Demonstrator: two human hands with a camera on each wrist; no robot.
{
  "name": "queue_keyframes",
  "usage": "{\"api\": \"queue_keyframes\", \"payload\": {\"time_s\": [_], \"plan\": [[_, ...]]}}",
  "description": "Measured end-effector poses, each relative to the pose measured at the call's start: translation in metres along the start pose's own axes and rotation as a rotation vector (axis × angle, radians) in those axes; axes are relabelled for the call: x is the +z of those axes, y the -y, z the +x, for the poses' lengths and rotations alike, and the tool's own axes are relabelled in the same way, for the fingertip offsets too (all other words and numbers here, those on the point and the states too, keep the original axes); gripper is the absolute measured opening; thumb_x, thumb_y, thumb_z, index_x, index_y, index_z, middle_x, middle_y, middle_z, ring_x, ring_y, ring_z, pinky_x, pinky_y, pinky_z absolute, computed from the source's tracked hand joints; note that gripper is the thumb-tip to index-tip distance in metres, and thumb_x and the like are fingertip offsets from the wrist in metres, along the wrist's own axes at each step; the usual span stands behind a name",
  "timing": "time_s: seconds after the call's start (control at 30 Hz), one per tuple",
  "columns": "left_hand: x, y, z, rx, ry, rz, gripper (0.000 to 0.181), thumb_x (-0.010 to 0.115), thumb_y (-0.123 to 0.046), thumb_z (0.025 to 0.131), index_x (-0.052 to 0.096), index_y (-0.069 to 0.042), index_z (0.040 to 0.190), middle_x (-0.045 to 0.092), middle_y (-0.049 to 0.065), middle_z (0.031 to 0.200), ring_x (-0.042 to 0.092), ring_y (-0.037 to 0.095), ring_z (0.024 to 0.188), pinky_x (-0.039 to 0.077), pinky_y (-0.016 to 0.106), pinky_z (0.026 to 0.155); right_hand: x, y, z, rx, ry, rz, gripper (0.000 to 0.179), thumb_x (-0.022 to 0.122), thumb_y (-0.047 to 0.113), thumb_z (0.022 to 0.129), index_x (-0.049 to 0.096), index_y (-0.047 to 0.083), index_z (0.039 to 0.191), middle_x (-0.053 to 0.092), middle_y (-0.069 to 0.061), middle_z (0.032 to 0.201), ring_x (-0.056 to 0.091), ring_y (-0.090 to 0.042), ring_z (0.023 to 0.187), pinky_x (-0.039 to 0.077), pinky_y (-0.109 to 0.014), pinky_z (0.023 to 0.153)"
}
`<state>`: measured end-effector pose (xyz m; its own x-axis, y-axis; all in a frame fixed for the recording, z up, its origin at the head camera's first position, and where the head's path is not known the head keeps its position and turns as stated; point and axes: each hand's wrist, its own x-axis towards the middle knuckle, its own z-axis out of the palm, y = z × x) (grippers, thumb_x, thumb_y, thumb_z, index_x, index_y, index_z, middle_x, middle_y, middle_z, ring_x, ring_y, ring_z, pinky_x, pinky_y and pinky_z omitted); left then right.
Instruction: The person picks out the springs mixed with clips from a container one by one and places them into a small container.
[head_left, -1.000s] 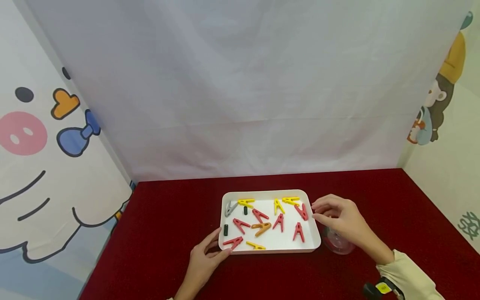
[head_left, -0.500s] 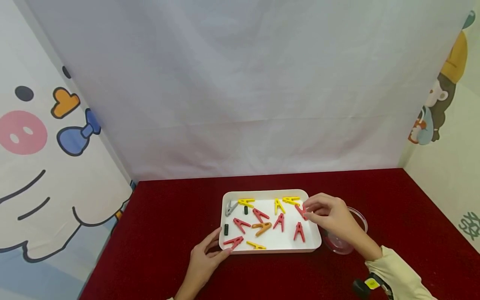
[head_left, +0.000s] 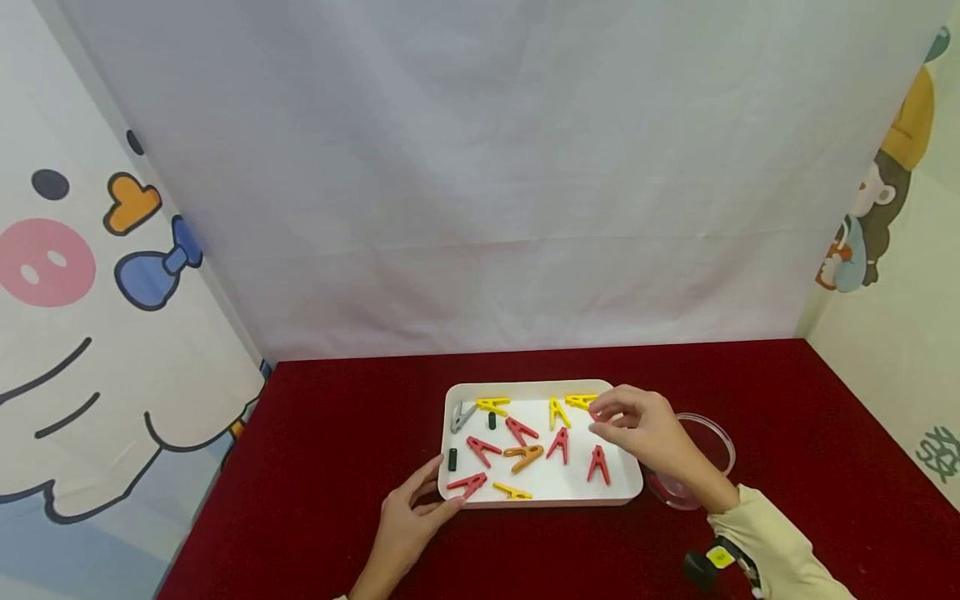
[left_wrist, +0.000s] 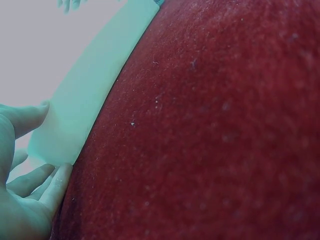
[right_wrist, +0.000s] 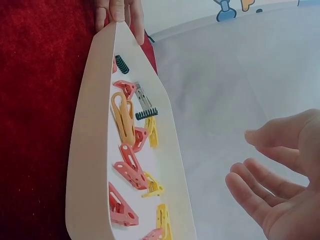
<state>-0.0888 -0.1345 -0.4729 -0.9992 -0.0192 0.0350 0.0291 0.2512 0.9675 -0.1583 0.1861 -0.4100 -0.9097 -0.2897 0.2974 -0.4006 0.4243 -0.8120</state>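
You are in a screened booth, with a white backdrop (head_left: 487,183), cartoon-printed side walls (head_left: 112,358) and a red table (head_left: 337,450).

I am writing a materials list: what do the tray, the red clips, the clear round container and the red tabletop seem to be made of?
Tray: probably plastic; smooth white walls, rounded corners.
Red clips: likely plastic, evenly coloured, with holes through them.
Clear round container: glossy plastic or glass, unclear which; red shows through.
Red tabletop: matt, fuzzy fabric, perhaps felt; fibres show.
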Motion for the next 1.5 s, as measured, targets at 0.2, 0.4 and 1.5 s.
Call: {"api": "queue_keyframes", "payload": {"time_s": [0.2,0.4,1.5], "plan": [[0.001,0.025,0.008,-0.002,-0.005,-0.001,0.064,0.079,-0.014,0.078,0.051,-0.004,0.135,0.052,0.021,0.131,0.056,0.033,0.109,0.054,0.028,0.077,0.006,0.0,0.004,0.004,-0.009,-0.001,0.017,0.075,0.003,0.079,0.07,0.005,0.095,0.066,-0.006,0.09,0.063,-0.016,0.082,0.055,-0.026,0.068],[0.003,0.039,0.012,0.012,-0.014,0.011,0.065,0.08,-0.021,0.077,0.052,-0.01,0.135,0.054,0.016,0.131,0.057,0.027,0.108,0.054,0.026,0.077,0.012,-0.003,0.01,0.004,-0.009,0.011,0.017,0.075,0.002,0.078,0.07,0.002,0.095,0.066,-0.005,0.09,0.063,-0.015,0.08,0.055,-0.026,0.069],[0.003,0.036,0.011,-0.019,-0.007,0.027,0.066,0.081,-0.023,0.076,0.053,-0.013,0.135,0.054,0.011,0.13,0.058,0.026,0.107,0.054,0.027,0.077,0.048,-0.005,0.039,0.038,0.033,0.019,0.013,0.076,0.002,0.077,0.072,0.006,0.088,0.067,-0.01,0.092,0.065,-0.02,0.078,0.055,-0.025,0.065]]}}
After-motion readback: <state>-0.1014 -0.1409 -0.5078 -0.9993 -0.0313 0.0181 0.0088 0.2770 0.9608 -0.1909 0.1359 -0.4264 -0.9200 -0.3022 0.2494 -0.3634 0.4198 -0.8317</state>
